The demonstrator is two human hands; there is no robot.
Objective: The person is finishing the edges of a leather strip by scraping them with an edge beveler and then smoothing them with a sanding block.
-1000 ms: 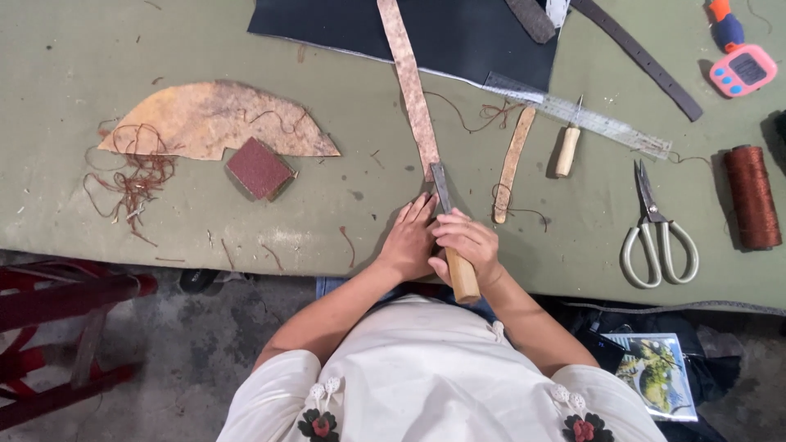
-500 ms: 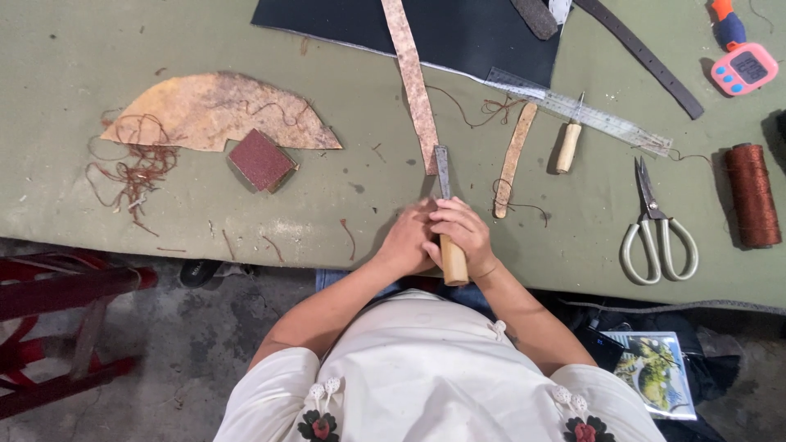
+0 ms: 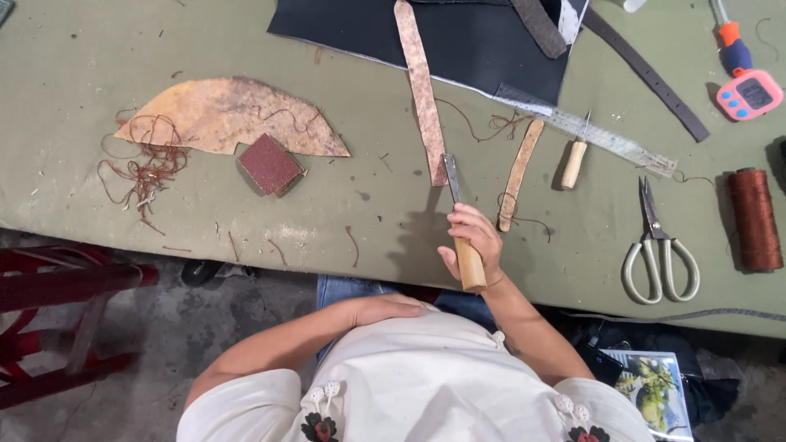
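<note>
Wooden-handled knife [image 3: 460, 221] is gripped in the right hand [image 3: 471, 245], blade at the leather strip [image 3: 419, 86]. Left hand [image 3: 385, 309] is rested open, holding nothing. Unpinned, the strip could be dragged askew.

A wooden-handled knife [image 3: 460, 223] is gripped in the right hand [image 3: 471, 243], its blade tip laid at the near end of a long leather strip [image 3: 420, 86] on the worktop [image 3: 98, 49]. The left hand [image 3: 385, 309] is rested flat against the body, well behind.

Single head view, straight down — near, over green table [image 3: 123, 49] edge
</note>
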